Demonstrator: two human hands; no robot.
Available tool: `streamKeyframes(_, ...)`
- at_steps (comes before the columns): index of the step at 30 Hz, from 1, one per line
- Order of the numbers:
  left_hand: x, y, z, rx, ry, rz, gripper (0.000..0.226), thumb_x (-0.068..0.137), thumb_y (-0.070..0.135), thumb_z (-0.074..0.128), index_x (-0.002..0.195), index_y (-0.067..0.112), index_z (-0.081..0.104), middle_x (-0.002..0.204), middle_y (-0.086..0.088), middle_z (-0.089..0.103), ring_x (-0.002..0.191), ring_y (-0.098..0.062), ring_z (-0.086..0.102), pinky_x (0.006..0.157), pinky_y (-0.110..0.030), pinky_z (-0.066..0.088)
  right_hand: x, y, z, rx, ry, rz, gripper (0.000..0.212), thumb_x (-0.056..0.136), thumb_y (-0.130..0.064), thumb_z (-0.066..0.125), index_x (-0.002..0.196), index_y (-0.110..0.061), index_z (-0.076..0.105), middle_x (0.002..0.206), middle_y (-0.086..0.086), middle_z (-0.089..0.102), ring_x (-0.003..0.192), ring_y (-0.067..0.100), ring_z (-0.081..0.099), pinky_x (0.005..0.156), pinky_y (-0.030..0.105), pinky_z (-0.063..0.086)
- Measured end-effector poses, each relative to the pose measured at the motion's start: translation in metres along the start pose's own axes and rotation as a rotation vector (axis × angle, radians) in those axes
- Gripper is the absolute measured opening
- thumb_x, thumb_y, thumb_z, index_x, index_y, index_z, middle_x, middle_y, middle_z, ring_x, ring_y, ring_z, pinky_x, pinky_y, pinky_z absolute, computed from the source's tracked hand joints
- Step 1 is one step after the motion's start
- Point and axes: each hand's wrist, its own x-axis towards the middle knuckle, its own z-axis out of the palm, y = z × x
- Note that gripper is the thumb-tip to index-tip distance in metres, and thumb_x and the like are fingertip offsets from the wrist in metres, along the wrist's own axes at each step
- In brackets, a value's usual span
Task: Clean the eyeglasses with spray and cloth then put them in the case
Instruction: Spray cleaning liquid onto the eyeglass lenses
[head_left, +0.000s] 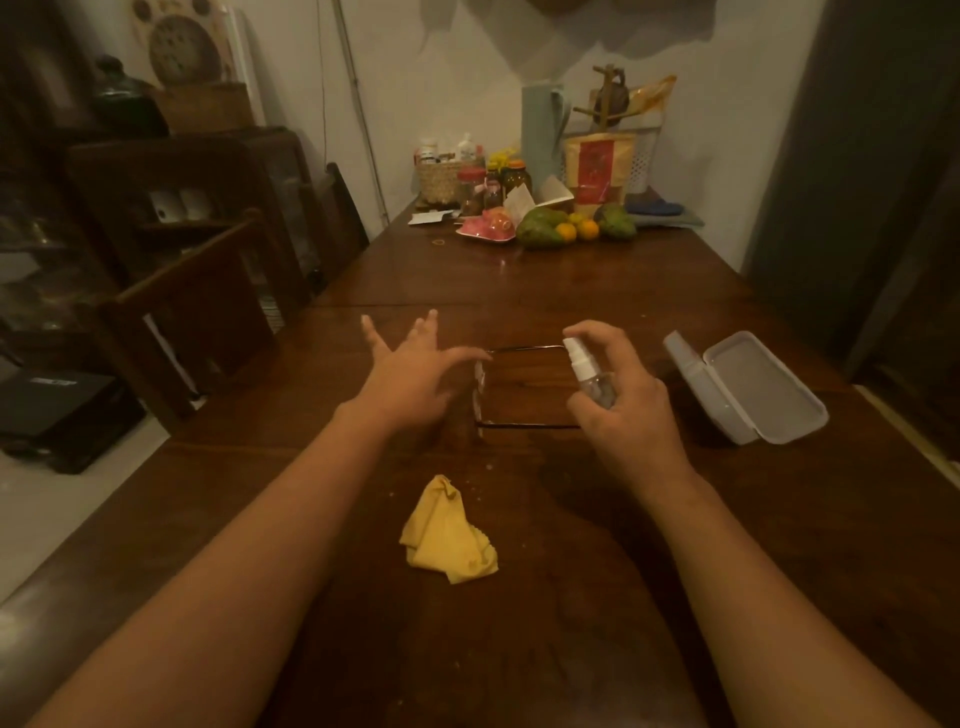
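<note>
**Eyeglasses sat between the two hands at mid-table**

Eyeglasses (480, 385) stood on the dark wooden table (519, 649) with their arms unfolded. The lenses faced the left side and the thin arms ran off toward the right. The left hand (410, 371) hovered just beside the lenses with its fingers spread wide and nothing in them. Its thumb reached the far corner of the frame, though whether it touched could not be told. The right hand (623, 395) gripped a small clear spray bottle (589, 376) over the ends of the arms. Its forefinger curled over the white nozzle, which pointed toward the lenses.

A crumpled yellow cloth (449, 535) lay nearer the person, well apart from the glasses, with bare wood around it. The pale case (748, 387) lay open to the right of the right hand, near the table's right edge, its lid tilted up on the left side. Bare wood stretched beyond the glasses as far as the fruit (566, 228) and jars at the far end. A wooden chair (197, 312) stood close along the left edge.
</note>
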Motion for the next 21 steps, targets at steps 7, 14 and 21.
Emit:
streamKeyframes(7,0.01,0.002,0.015,-0.041,0.081,0.072,0.034,0.082,0.038,0.065,0.107,0.06,0.058,0.163,-0.004,0.015,0.145,-0.039,-0.023,0.098,-0.069,-0.026,-0.003,-0.009,0.009,-0.05,-0.091,-0.036,0.07,0.085,-0.011,0.064,0.119,-0.068,0.041,0.094,0.002,0.058,0.068,0.031,0.063,0.051,0.05,0.055)
streamKeyframes(14,-0.007,0.0,0.013,-0.359,0.21,0.065,0.027,0.083,0.031,0.069,0.099,0.053,0.063,0.146,0.014,0.047,0.145,-0.018,-0.015,0.108,-0.063,-0.016,-0.005,-0.011,0.015,-0.034,-0.1,-0.058,0.07,0.084,-0.013,0.064,0.12,-0.067,0.04,0.093,0.002,0.059,0.064,0.022,0.062,0.049,0.04,0.055)
streamKeyframes(21,-0.025,0.01,-0.01,-0.497,0.443,-0.097,0.024,0.077,0.026,0.075,0.094,0.043,0.07,0.111,0.016,0.072,0.136,-0.015,0.042,0.113,-0.057,-0.004,-0.006,-0.014,0.019,0.057,-0.038,-0.053,0.059,0.082,-0.029,0.054,0.125,-0.066,0.039,0.063,-0.006,0.048,0.045,0.003,0.048,0.04,0.016,0.038)
